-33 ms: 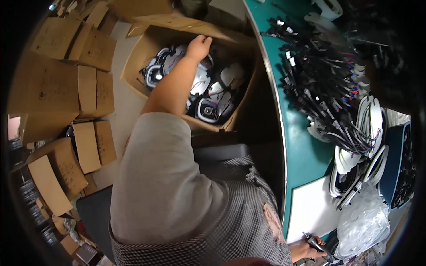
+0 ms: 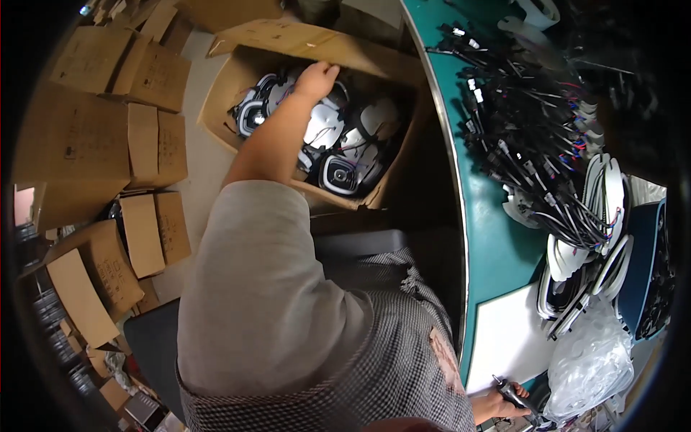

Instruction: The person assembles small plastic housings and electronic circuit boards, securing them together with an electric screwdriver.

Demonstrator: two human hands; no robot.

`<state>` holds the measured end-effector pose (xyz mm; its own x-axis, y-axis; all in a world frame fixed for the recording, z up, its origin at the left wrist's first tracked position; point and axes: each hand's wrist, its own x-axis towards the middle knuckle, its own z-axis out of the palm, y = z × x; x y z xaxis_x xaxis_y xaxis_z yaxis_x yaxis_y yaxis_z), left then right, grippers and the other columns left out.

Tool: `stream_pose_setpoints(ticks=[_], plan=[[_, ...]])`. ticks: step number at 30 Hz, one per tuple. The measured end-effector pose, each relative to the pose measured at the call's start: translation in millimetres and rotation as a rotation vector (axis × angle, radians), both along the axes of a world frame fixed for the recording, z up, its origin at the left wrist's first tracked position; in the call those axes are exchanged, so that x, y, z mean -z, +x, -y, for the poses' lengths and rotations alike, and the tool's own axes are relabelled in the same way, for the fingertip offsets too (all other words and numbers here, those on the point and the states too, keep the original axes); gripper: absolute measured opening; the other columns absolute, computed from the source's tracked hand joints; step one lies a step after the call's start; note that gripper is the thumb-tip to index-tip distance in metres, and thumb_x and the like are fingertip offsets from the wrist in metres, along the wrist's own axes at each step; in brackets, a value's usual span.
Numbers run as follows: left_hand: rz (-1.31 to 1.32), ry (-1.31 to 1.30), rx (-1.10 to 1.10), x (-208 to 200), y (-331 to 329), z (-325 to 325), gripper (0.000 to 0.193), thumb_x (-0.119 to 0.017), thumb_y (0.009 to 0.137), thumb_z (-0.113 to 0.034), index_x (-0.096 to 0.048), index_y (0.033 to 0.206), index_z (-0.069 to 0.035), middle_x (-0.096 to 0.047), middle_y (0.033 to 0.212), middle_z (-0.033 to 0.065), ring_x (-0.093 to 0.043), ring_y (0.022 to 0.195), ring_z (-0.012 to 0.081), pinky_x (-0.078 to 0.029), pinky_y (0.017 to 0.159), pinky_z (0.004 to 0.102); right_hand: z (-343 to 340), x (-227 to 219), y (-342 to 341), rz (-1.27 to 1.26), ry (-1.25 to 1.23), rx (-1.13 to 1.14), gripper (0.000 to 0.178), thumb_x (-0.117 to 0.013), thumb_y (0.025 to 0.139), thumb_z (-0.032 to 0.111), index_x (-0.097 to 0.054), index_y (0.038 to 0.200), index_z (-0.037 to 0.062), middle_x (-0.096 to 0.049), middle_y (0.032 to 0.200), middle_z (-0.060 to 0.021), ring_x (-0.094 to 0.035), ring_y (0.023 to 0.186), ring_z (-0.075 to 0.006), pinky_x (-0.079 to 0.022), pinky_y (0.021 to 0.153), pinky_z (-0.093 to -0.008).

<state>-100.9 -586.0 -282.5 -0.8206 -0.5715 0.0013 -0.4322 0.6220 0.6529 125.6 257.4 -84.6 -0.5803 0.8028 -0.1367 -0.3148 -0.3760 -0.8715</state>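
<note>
Far forward at the left, my left hand point(image 2: 315, 83) reaches over an open cardboard box point(image 2: 219, 108). Its fingers are closed at the edge of the box's far flap point(image 2: 309, 42); the fingertips are partly hidden. Under my forearm the box holds several white and black round parts point(image 2: 325, 128) with thin wires, plus black square-faced parts point(image 2: 340, 175) with white rims. Low on the right, my right hand point(image 2: 502, 405) is wrapped round a black electric screwdriver point(image 2: 512, 394), its thin bit pointing up beside a white board point(image 2: 504, 338).
On the green table point(image 2: 497, 252) lies a large bundle of black cables point(image 2: 525, 144), with white curved parts point(image 2: 604, 194) and a clear plastic bag point(image 2: 590, 360) nearer. A blue bin point(image 2: 648, 266) stands at the far right. Cardboard boxes point(image 2: 72, 137) are stacked along the left.
My left hand has come slightly back and to the left. The box's far flap shows broader, tilted further over the box. The right hand with the screwdriver stays in place.
</note>
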Motion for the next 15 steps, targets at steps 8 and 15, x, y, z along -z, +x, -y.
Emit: stream_pose_setpoints(ticks=[8, 15], plan=[[0.781, -0.093, 0.278, -11, 211, 43, 0.053, -0.069, 0.08, -0.052, -0.067, 0.104, -0.005, -0.067, 0.103, 0.0175, -0.062, 0.104, 0.0348, -0.048, 0.091, 0.0443, -7, -3, 0, -0.004, 0.022, -0.038, 0.049, -0.058, 0.088, 0.053, -0.051, 0.088, 0.0044, -0.05, 0.073, -0.0037, -0.05, 0.062, -0.0173, -0.048, 0.066, -0.0316], [1.118, -0.496, 0.46, 16, 244, 32, 0.053, -0.073, 0.078, -0.05, -0.07, 0.112, -0.009, -0.069, 0.108, 0.0116, -0.059, 0.115, 0.0313, -0.045, 0.1, 0.0409, -10, 2, 1, 0.023, 0.014, -0.026, 0.047, -0.061, 0.084, 0.052, -0.048, 0.085, 0.0066, -0.049, 0.07, -0.003, -0.048, 0.06, -0.0169, -0.046, 0.063, -0.0298]])
